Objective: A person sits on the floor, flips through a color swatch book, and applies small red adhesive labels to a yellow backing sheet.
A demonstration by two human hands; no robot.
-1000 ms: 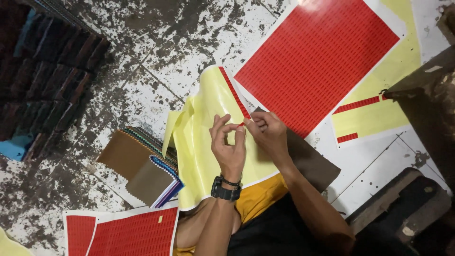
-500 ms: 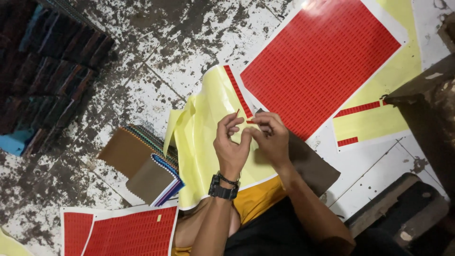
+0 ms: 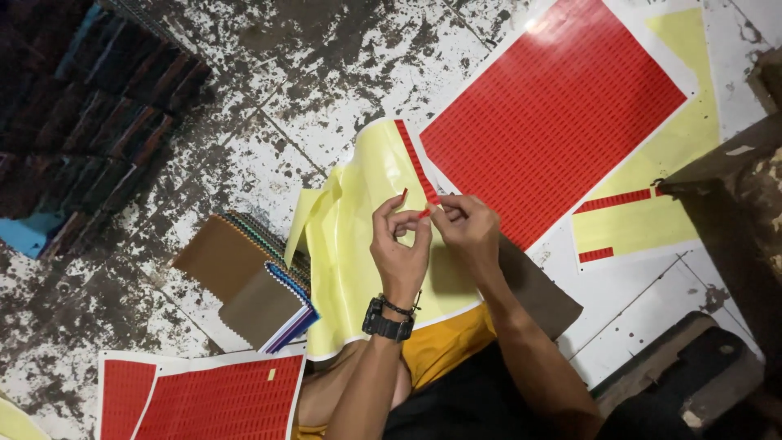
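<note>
Pinching one small red sticker strip (image 3: 424, 213) between fingertips of left hand (image 3: 401, 244) and right hand (image 3: 466, 230), above near-stripped yellow backing sheet (image 3: 358, 244). Far right, full red sticker sheet (image 3: 554, 114) untouched; more lying near left.

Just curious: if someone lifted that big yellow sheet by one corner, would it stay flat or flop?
The yellow sheet would likely flop: its edge already curls and creases. It looks thin and light. Its glossy face may be slippery.

glossy red sticker sheet (image 3: 554, 114), yellow backing paper (image 3: 358, 244) (creased)
</note>
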